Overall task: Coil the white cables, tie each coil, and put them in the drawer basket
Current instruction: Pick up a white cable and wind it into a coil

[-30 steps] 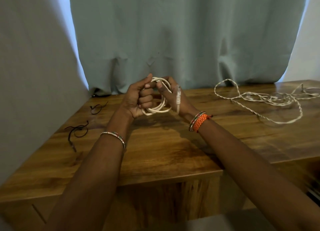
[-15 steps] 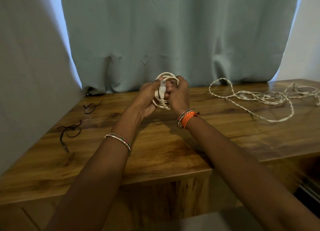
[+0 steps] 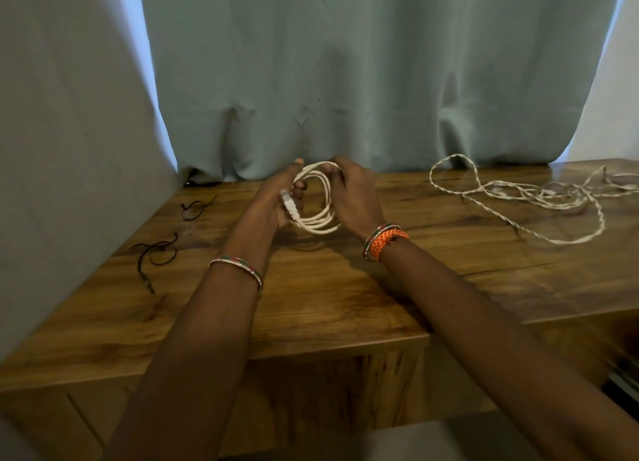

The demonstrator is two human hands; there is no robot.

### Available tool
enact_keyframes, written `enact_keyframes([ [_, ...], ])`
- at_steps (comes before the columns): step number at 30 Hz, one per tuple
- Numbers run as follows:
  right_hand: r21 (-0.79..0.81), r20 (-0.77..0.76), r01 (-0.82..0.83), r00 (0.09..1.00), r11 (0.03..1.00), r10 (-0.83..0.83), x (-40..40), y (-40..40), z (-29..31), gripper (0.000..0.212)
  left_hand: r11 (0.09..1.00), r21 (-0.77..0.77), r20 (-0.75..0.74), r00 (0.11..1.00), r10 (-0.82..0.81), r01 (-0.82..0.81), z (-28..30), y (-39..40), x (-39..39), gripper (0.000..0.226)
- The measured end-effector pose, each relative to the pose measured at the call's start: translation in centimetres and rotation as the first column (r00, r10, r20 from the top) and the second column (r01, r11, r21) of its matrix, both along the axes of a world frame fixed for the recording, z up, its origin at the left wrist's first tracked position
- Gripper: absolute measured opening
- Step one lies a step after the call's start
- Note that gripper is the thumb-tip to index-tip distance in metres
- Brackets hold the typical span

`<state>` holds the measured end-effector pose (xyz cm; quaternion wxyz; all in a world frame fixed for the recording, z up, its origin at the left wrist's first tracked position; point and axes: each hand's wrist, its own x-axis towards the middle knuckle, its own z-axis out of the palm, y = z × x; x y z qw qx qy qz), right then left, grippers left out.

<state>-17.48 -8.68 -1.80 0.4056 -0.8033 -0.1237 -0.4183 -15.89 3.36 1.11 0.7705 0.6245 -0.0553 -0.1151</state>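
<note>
The left hand (image 3: 276,198) grips the left side of a round coil of white cable (image 3: 320,201), fingers curled through its loops, with the cable's clear plastic plug (image 3: 288,203) lying against the palm side. The right hand (image 3: 352,194) holds the coil's right and upper arc, fingers curled over the strands. The coil stands roughly upright between both hands, just above the glossy brown wooden table (image 3: 328,294), toward the table's back edge, where a pale grey-green curtain (image 3: 363,73) hangs down to the surface. A thin beaded bangle (image 3: 238,268) circles the left wrist and a braided orange wristband (image 3: 385,241) the right. To the right, well apart from the hands, a long loose twisted white cable (image 3: 525,201) sprawls in open loops toward the table's right side. To the left, near the grey wall (image 3: 69,149), lie two thin dark ties: a looped one (image 3: 195,208) farther back and a nearer tangled one (image 3: 155,253). Bare wood lies between the forearms and reaches the table's front edge, below which a wooden front panel (image 3: 328,391) shows.
</note>
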Motion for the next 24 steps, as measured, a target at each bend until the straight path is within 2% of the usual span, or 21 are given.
enact_keyframes([
  [3,0.054,-0.014,0.036,0.999,0.998,-0.035,-0.1,-0.3,0.2,0.027,0.987,0.084,0.031,0.990,-0.141,0.138,0.2,-0.1,-0.1,0.066],
  [5,0.091,-0.066,0.048,0.997,0.995,-0.042,0.3,-0.6,0.4,0.029,0.983,0.125,0.084,0.986,-0.146,0.135,0.4,-0.2,-0.5,0.060],
  [8,0.153,-0.132,0.082,0.989,0.985,-0.061,0.6,-1.4,0.9,0.036,0.974,0.108,0.130,0.968,-0.213,0.200,0.4,-0.4,-1.1,0.054],
  [11,0.152,-0.152,0.111,0.984,0.982,-0.087,0.5,-1.7,1.0,0.045,0.968,0.100,0.146,0.959,-0.245,0.232,0.3,-0.4,-1.1,0.049],
  [16,0.247,-0.133,0.128,0.986,0.960,-0.097,0.5,-1.4,1.4,0.042,0.956,-0.041,0.163,0.946,-0.280,0.290,0.7,-0.4,-1.4,0.038],
  [20,0.351,-0.139,0.144,0.985,0.925,-0.101,0.7,-2.1,1.7,0.042,0.911,-0.171,0.152,0.924,-0.352,0.375,1.2,-0.7,-1.6,0.039],
  [24,0.391,-0.118,0.121,0.990,0.912,-0.080,0.4,-2.2,1.8,0.042,0.904,-0.205,0.144,0.925,-0.351,0.375,1.2,-0.6,-1.5,0.038],
])
